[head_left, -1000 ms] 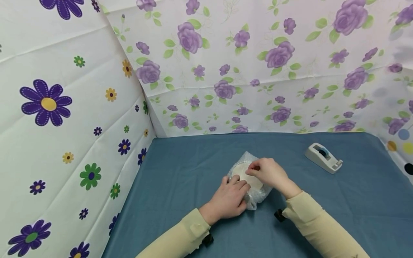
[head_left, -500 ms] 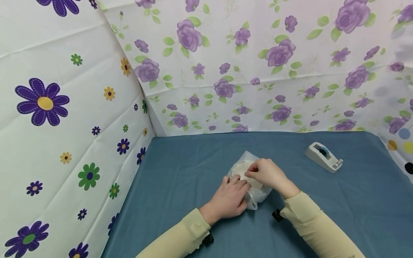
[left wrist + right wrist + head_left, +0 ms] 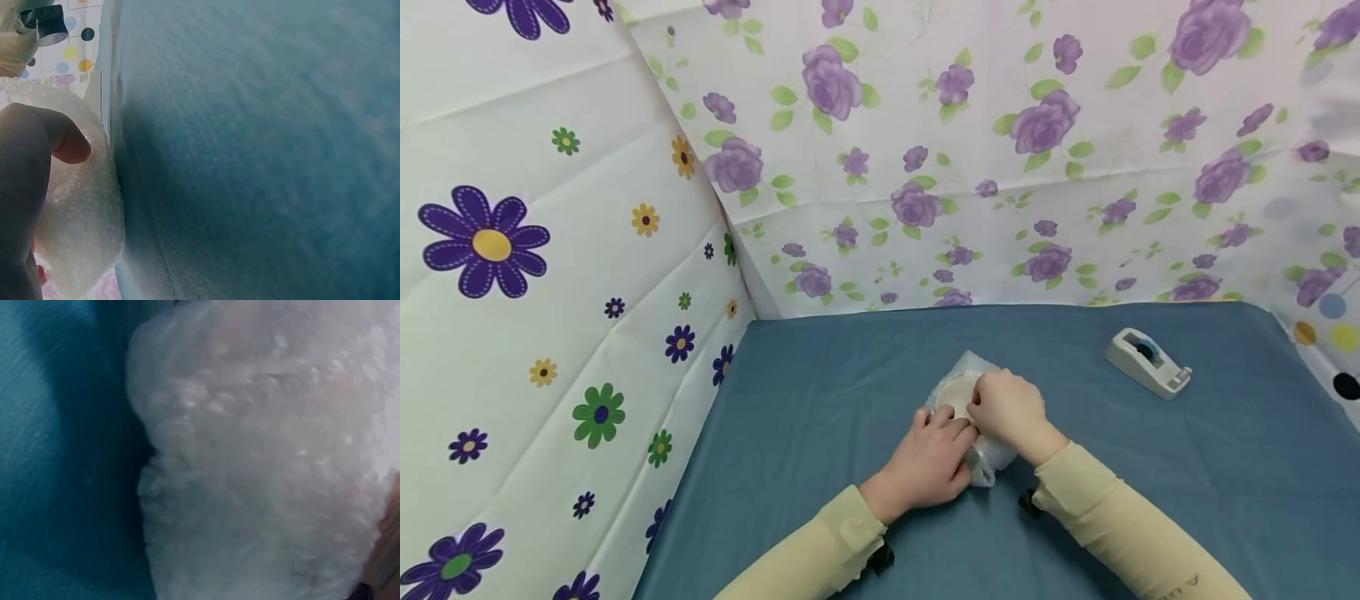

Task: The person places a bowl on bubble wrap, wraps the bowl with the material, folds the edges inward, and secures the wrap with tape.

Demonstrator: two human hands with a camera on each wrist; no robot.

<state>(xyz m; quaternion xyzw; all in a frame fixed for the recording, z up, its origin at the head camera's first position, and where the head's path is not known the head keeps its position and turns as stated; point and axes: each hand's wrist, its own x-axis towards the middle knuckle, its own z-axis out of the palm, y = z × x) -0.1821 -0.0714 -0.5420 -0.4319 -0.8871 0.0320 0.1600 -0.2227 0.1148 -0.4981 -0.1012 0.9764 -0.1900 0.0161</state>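
Note:
A round whitish flat item shows through bubble wrap on the blue cloth. My left hand holds the near left side of this bundle, its fingers laid over the top. In the left wrist view, the bent thumb presses on the bubble wrap's side. From the far right, my right hand reaches over the bundle with curled fingers, pinching at the bubble wrap on top; its fingertips are hidden behind the knuckles. Crinkled bubble wrap fills much of the right wrist view.
A white tape dispenser stands at the back right of the blue tablecloth. Floral sheets rise behind the table, and a daisy-patterned sheet hangs along the left.
My right hand has turned over and drawn slightly left and nearer, so its pinching fingertips are now hidden. The left hand keeps its hold on the bundle. The head view has shifted slightly.

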